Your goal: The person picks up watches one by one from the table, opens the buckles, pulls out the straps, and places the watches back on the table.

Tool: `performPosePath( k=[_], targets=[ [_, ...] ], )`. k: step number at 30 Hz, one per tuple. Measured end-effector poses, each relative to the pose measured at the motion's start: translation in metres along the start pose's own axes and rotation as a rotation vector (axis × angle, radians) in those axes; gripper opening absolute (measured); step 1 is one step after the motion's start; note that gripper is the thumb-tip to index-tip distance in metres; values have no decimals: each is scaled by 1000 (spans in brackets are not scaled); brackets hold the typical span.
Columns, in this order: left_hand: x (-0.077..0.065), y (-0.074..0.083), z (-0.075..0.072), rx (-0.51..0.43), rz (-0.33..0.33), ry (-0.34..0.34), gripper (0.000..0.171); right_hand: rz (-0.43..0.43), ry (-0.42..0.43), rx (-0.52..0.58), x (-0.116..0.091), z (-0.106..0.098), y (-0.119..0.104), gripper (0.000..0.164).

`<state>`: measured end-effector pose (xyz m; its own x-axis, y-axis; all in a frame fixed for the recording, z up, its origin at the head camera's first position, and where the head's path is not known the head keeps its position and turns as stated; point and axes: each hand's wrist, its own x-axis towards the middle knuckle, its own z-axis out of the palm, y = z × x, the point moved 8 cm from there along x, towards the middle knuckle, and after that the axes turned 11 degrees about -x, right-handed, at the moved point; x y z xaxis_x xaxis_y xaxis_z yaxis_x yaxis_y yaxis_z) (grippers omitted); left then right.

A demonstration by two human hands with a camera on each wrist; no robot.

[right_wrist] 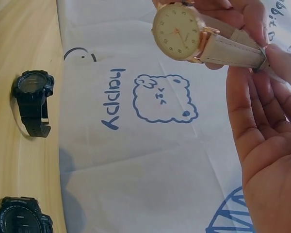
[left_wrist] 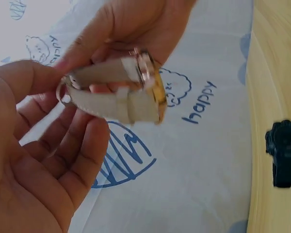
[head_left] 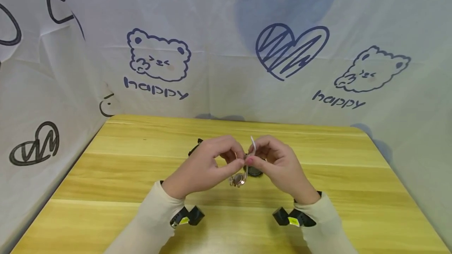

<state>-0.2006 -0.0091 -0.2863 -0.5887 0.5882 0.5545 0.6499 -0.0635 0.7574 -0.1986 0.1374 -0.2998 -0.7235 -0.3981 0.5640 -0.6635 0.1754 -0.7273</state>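
Note:
Both hands hold a wristwatch with a pale strap and a rose-gold case (head_left: 237,179) above the table, its strap bent into a loop. My left hand (head_left: 208,163) pinches the strap at the buckle (left_wrist: 63,92) between thumb and fingers. From the other side, my right hand (head_left: 282,163) pinches the strap near the same spot, and a loose strap end (head_left: 252,142) sticks up by its fingers. The right wrist view shows the cream dial (right_wrist: 177,31) hanging away from the fingertips. Fingers partly hide the buckle.
On the wooden table (head_left: 106,175) lie two black digital watches. One black watch (head_left: 254,170) is below the hands; the other black watch (head_left: 192,150) is partly hidden behind the left hand. A white cloth (head_left: 219,69) with drawings hangs behind the table.

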Motion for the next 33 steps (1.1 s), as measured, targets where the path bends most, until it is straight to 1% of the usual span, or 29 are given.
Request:
performPosePath(
  k=[1, 3, 5, 7, 8, 10, 13, 16, 17, 20, 23, 26, 29, 33],
  targets=[
    [0, -1, 0, -19, -19, 5, 10, -3, 6, -1, 0, -1, 0, 17],
    [0, -3, -1, -59, -86, 20, 10, -4, 9, 0, 0, -1, -1, 15],
    [-1, -7, -2, -95, -163, 38, 13, -2, 4, -3, 1, 0, 0, 12],
    [-2, -9, -3, -113, -219, 52, 19, 3, -2, -8, 2, 1, 0, 11],
    [-2, -10, -3, -113, -239, 54, 22, 2, -3, -12, 2, 1, 0, 10],
    [-2, -10, -3, -103, -256, 52, 24, -2, 2, -26, 2, 1, 0, 11],
    [-2, -12, -2, -60, -284, 38, 19, -16, 20, -48, 2, -1, -1, 11],
    [-2, -12, -1, 25, -291, 28, 14, -14, 38, -82, 2, -3, -1, 9],
    [-1, -11, 0, 50, -290, 27, 12, -13, 42, -92, 2, -3, -1, 11],
    [-1, -10, 0, 101, -268, 38, 10, -10, 50, -118, 2, -3, 0, 15],
    [-1, -10, 0, 89, -269, 56, 9, -31, 52, -138, 2, -3, -2, 14],
    [-1, -11, -1, 72, -274, 82, 6, -74, 41, -188, 3, -2, -7, 16],
    [-1, -11, -2, 63, -266, 107, 5, -115, 20, -234, 4, 0, -12, 23],
    [-2, -10, -4, 57, -237, 124, 9, -147, -13, -269, 4, 3, -14, 38]
  ],
)
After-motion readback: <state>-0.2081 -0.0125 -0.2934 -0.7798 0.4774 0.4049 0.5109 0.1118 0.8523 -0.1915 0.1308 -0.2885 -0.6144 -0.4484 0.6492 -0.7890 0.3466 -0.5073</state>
